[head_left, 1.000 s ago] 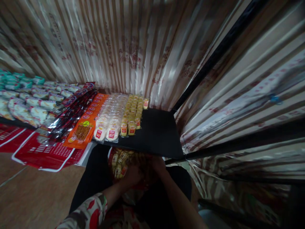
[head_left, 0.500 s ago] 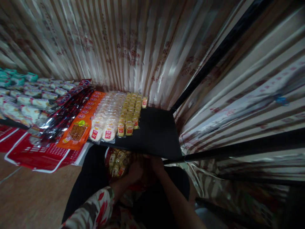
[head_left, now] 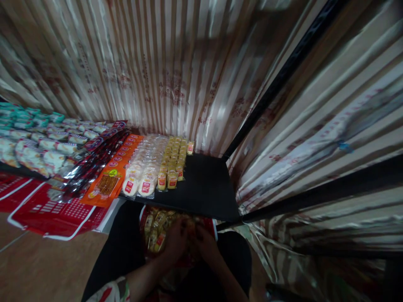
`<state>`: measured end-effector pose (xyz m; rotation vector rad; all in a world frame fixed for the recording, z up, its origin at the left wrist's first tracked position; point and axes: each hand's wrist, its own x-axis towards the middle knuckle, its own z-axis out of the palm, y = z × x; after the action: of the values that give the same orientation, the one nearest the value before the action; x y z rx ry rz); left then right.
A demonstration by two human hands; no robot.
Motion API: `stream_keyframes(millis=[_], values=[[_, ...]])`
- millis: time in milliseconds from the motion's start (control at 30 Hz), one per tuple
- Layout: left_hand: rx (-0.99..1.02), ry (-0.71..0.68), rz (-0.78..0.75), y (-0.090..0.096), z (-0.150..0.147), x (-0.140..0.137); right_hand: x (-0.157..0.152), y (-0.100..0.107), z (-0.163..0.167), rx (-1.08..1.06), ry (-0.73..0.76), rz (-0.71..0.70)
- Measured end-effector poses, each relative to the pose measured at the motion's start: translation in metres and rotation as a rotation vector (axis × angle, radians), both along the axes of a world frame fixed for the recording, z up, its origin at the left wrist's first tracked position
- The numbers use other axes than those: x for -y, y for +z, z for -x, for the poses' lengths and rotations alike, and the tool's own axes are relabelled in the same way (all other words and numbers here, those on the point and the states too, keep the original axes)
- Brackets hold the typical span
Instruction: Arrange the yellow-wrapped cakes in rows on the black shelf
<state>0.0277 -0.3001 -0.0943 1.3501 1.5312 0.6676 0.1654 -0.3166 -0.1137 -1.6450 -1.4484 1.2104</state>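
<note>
On my lap, partly beneath the shelf's front edge, is a red container (head_left: 143, 222) full of small yellow wrapped snacks (head_left: 154, 230). My left hand (head_left: 176, 241) is inside it over the snacks, fingers curled in. Close beside it, my right hand (head_left: 206, 245) is at the container's right part, its fingers also bent. Both sets of fingertips nearly meet, and what they grip is too dark to make out. Above, on the black shelf (head_left: 208, 180), similar yellow packets (head_left: 172, 179) stand in rows, with a single packet (head_left: 190, 147) at the back right.
Left of the yellow rows lie round white crackers (head_left: 146, 186), an orange snack bag (head_left: 107, 182), dark shiny packs (head_left: 88, 167) and white packets (head_left: 53, 144). Red bags (head_left: 63, 214) hang below. A striped curtain (head_left: 176, 63) and black frame bars (head_left: 283, 79) enclose the shelf.
The view has tilted up slightly, so the shelf sits lower. My hands have come closer together over the container, and my right hand has drawn back from beneath the shelf edge.
</note>
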Motion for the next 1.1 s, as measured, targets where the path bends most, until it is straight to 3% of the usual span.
stream_keyframes(millis=[133, 300, 433, 567, 833, 1000, 1100], values=[[0.004, -0.048, -0.110, 0.027, 0.006, -0.008, -0.010, 0.034, 0.000, -0.127, 0.061, -0.010], [0.038, -0.058, -0.302, 0.051, -0.002, -0.044, -0.044, 0.064, -0.009, -0.140, 0.013, -0.097], [-0.006, 0.019, -0.348, 0.055, -0.025, -0.085, -0.094, 0.058, -0.021, -0.045, -0.169, -0.217], [0.037, 0.084, -0.237, 0.057, -0.054, -0.126, -0.155, 0.045, -0.028, 0.061, -0.298, -0.313], [0.103, 0.218, -0.175, 0.057, -0.091, -0.205, -0.262, 0.034, -0.024, 0.081, -0.323, -0.444], [0.111, 0.206, -0.138, 0.044, -0.089, -0.244, -0.301, 0.031, -0.020, 0.118, -0.318, -0.463], [0.113, 0.171, -0.190, 0.035, -0.093, -0.264, -0.316, 0.026, -0.018, 0.154, -0.308, -0.467]])
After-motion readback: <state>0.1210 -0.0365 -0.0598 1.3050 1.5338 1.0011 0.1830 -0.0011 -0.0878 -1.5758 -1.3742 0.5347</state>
